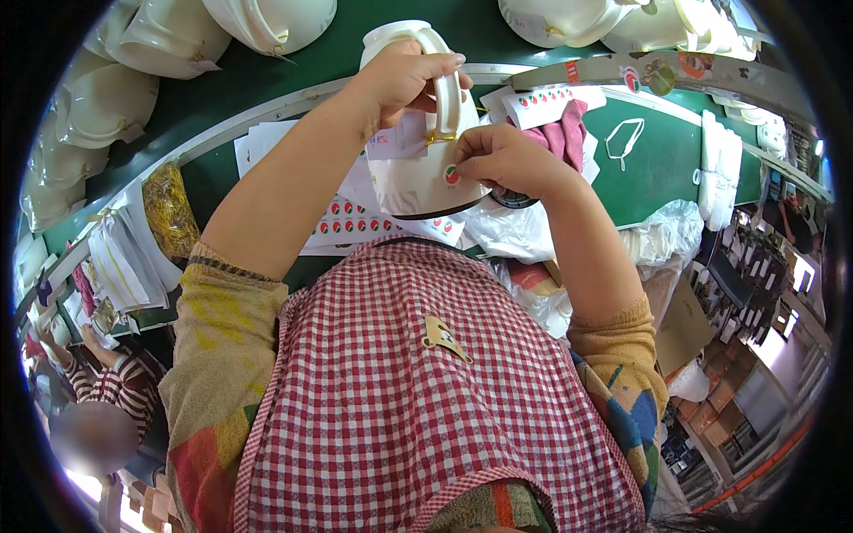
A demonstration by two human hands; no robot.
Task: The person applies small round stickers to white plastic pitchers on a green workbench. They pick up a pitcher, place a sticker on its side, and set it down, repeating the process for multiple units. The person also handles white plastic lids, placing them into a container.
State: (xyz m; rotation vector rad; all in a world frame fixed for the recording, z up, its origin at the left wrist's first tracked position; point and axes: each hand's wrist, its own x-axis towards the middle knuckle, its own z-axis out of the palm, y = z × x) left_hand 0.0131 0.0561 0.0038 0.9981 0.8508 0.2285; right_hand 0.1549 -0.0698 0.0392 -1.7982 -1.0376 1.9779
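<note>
My left hand [402,82] is wrapped round the handle [447,98] of a white kettle-like jug [409,182], which is tilted over the table's near side. A yellow tie and a paper tag [400,138] hang by the handle. On the jug's side is a small round red-and-green sticker [451,175]. The thumb and forefinger of my right hand [506,162] are pinched together at that sticker's edge. Below the jug lies a sheet of similar stickers [346,227], partly hidden by the jug and my apron. A black round part [514,199] shows beneath my right hand.
White jugs [107,102] line the green surface beyond a curved rail [302,93]. A pink cloth [565,135], another sticker sheet [553,105] and a white loop [625,142] lie at right. Clear plastic [515,233] is nearby. Yellow ties [169,213] hang left, near another person [115,382].
</note>
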